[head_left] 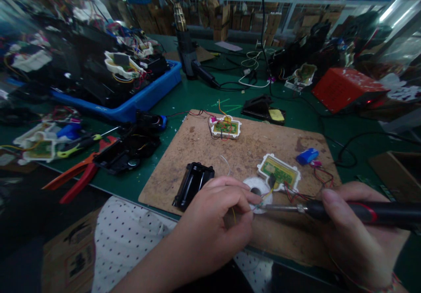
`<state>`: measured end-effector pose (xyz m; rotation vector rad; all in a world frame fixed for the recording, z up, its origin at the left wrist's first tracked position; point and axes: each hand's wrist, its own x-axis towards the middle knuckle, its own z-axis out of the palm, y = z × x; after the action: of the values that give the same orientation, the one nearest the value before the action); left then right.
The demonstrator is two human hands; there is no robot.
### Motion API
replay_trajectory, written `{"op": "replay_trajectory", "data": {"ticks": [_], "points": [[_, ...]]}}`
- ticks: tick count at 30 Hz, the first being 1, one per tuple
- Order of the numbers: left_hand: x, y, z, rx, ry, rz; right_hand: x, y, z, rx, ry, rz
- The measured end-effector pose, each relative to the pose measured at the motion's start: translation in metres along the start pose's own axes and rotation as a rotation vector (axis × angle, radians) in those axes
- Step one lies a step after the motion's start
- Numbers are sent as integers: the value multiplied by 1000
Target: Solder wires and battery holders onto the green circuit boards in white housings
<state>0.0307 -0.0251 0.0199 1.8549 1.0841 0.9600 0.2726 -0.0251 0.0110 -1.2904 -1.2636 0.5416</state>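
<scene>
Head view: the right hand (360,227) grips an iron (358,211), its tip at the disc (257,195) on the board (204,152). Beside it, the left hand (226,214) pinches a thin wire (234,214). Just past the disc lies a white-framed circuit (279,173), on the board over the green bench (197,92).

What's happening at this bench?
A person works over a brown board. The right hand holds a soldering iron, its tip at the small white spool. The left hand pinches something thin by that spool, with fine wire near the fingers. A green circuit board in a white frame lies just behind the spool, and a black plastic case sits left of it. Another framed board rests farther back.
</scene>
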Motion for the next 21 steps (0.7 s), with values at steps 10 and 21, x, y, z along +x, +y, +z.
{"op": "replay_trajectory", "data": {"ticks": [10, 21], "points": [[-2, -1, 0, 2, -2, -8, 2, -4, 4, 58, 67, 19], [1, 0, 0, -1, 8, 3, 2, 3, 4, 146, 221, 32]]}}
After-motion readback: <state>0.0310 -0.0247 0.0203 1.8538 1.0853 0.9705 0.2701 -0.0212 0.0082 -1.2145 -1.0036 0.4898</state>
